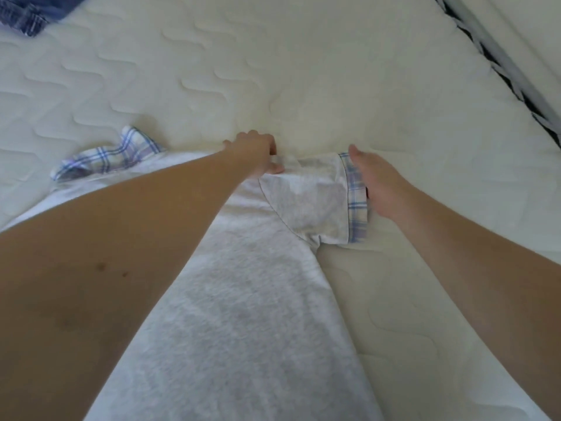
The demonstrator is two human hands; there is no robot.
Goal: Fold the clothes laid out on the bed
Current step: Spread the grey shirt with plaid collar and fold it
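One grey T-shirt (243, 299) lay flat on the mattress (303, 71), its long axis running from the person out toward the far shoulders. Its right sleeve (309, 205), edged by a plaid cuff (356, 196), stuck out sideways just beside the right hand (379, 186), which rested open along that cuff. The left hand (258, 153) pinched the shoulder fabric. Judging by this, the right hand was nearer for folding the sleeve inward. Jeans (24, 13) lay well apart.
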